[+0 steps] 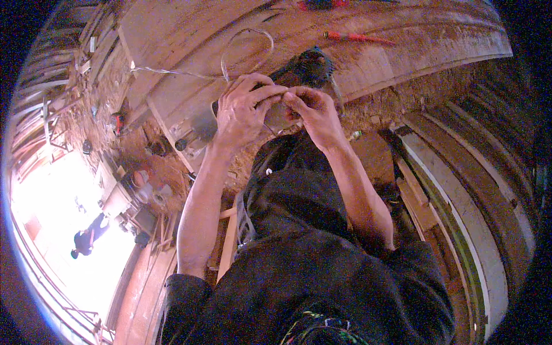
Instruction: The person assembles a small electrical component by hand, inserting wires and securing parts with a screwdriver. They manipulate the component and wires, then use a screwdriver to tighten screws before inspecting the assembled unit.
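My left hand (244, 109) and my right hand (310, 109) meet fingertip to fingertip above the wooden board, both closed in a pinch. A thin pale cable (248, 30) rises in a loop from behind my left hand, which seems to grip it. One twisted stretch of cable (172, 72) runs off to the left across the board. Whatever lies between the right fingertips is too small to make out. Just beyond my hands sits a dark, round-edged object (310, 66), partly covered by them. Farther back lies a red screwdriver (356, 38).
The large wooden board (420, 34) spans the far side, with a red and black object (322, 4) at its back edge. Wood shavings (103, 98) litter the ground. Long planks (460, 190) lie at right. A person (86, 238) shows in the bright opening at left.
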